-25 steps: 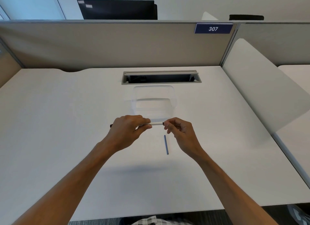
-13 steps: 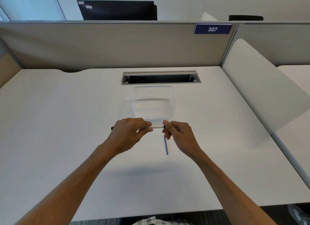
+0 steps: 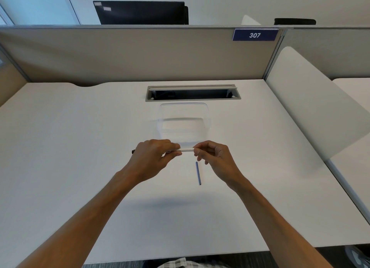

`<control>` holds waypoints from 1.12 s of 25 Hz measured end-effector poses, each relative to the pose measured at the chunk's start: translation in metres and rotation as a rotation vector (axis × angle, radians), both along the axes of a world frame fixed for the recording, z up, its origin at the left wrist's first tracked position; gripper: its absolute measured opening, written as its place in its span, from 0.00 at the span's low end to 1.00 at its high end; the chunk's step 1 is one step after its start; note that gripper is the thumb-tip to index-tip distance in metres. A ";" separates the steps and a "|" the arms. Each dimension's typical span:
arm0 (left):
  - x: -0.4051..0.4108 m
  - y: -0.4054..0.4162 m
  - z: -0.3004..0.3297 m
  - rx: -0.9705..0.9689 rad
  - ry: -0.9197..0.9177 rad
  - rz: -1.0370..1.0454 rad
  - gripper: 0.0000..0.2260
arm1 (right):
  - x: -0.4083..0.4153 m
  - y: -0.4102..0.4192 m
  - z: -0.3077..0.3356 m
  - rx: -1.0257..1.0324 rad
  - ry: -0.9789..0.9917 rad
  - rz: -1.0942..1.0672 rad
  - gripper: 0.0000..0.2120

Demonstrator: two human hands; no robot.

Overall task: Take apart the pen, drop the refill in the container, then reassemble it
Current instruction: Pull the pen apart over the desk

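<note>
Holding the pen [image 3: 186, 150] level above the desk [image 3: 80, 167], just in front of the clear container [image 3: 184, 123], the person works both ends at once. At the left, a dark tip pokes out past the left hand [image 3: 152, 157]. That hand wraps the barrel, thumb and curled fingers pressed together around it. The white barrel shows in the short gap between the hands. Below that gap a thin blue refill [image 3: 198, 173] lies loose on the desk, toward the near edge and just beside the right wrist. At the right, the right hand [image 3: 214, 157] pinches the pen's end between thumb and forefinger, the other fingers loosely curled; what small part sits under those fingertips is hidden.

The refill is not in the container, so closing the pen now would probably skip that step. A wrist brushing the refill could roll it away across the smooth desk. If the end piece is being twisted, a slipping pinch could drop it, and a small part would likely bounce toward the cable slot [image 3: 193, 93].
</note>
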State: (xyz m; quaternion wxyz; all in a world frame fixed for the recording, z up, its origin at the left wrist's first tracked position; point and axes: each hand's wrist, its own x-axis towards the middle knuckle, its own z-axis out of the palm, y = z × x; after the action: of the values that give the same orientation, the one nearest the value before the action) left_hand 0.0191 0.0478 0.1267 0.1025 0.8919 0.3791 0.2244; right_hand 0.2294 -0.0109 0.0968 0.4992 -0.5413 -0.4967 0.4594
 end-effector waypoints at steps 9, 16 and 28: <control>0.000 0.003 0.001 -0.004 -0.005 0.004 0.06 | -0.003 0.001 0.004 -0.012 -0.071 -0.047 0.13; 0.000 0.004 0.003 0.004 0.000 0.004 0.06 | -0.001 0.003 0.004 -0.008 -0.049 -0.044 0.04; 0.001 0.008 0.002 0.014 -0.007 -0.005 0.06 | -0.001 0.008 0.005 0.014 -0.073 -0.021 0.07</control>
State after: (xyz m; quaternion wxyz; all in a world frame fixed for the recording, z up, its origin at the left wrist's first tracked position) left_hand 0.0196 0.0561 0.1287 0.0980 0.8928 0.3749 0.2298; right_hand 0.2282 -0.0033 0.1016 0.4895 -0.5593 -0.5121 0.4306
